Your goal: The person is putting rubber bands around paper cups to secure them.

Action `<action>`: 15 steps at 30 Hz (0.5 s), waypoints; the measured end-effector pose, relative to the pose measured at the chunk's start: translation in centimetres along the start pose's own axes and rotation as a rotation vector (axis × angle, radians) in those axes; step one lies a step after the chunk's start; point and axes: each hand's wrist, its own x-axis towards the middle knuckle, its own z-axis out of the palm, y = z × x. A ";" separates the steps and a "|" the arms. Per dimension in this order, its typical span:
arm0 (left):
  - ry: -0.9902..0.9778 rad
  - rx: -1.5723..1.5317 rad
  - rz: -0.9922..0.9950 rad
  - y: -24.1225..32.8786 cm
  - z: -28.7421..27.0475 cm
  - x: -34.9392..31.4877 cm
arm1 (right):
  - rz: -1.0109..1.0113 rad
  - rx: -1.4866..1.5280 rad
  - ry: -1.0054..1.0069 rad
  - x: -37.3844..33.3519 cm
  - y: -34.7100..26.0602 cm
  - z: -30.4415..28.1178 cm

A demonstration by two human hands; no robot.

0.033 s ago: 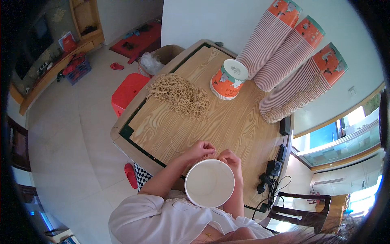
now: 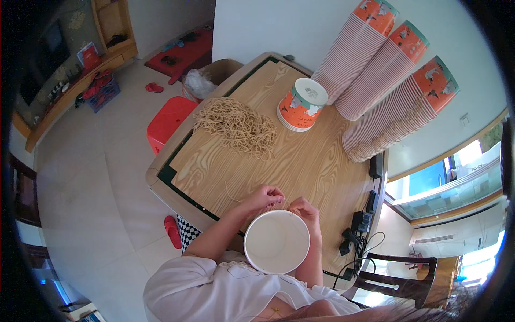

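Observation:
A white-lined paper bucket (image 2: 276, 241) rests against my body, its open mouth facing up toward me. My left hand (image 2: 264, 198) is closed in a pinch just beyond the rim, and a thin strand of cord runs toward it across the tabletop. At the bucket's far right rim, my right hand (image 2: 306, 210) is closed, thumb and fingers pinched together at the edge. What lies between its fingertips is too small to see clearly. A loose tangle of tan cord (image 2: 236, 126) lies on the wooden table (image 2: 306, 166) ahead and to the left.
Upside-down orange and green paper buckets (image 2: 302, 107) form a short stack near the table's middle. Three tall bucket stacks (image 2: 370, 75) lean at the far right; cord loops hang along the nearest. Black adapters and cables (image 2: 360, 222) line the right edge. A red stool (image 2: 169, 123) stands left.

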 end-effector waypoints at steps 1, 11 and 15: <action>0.003 0.002 0.000 -0.1 -0.1 0.0 | -0.001 0.003 -0.002 -0.2 -0.5 0.0; 0.171 0.232 0.109 -1.2 -0.5 0.9 | 0.053 -0.008 -0.075 -0.6 -1.6 -1.5; 0.186 0.360 0.123 -0.5 -0.6 0.1 | 0.034 -0.027 -0.091 -0.3 -0.9 -1.4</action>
